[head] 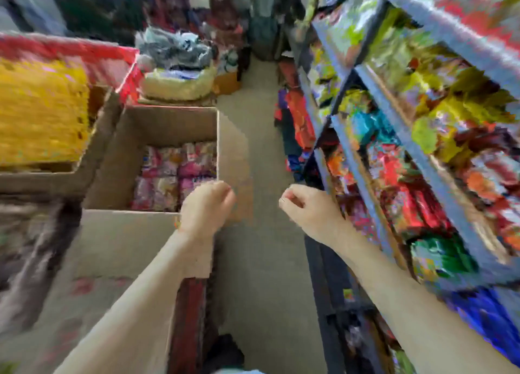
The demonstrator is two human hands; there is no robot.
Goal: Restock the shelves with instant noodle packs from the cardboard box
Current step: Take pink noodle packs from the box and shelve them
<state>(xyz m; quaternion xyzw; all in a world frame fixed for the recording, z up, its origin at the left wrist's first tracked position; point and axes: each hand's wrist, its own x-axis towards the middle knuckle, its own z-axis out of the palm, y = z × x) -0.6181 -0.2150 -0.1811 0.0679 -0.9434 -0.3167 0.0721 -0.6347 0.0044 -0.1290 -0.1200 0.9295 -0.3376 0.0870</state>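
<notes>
An open cardboard box (168,123) stands on the left with pink and red noodle packs (174,174) lying inside. My left hand (206,207) hovers over the box's near right corner, fingers loosely curled, holding nothing. My right hand (306,207) hangs in the aisle just left of the shelves (363,176), fingers also loosely curled and empty. The blue-grey metal shelves on the right are packed with colourful packets. The picture is blurred.
A second cardboard box (92,137) holding yellow packs (39,109) sits left of the open one, with a red crate (123,64) behind. A heap of bags (177,72) lies at the back. The grey floor aisle (259,137) runs between box and shelves.
</notes>
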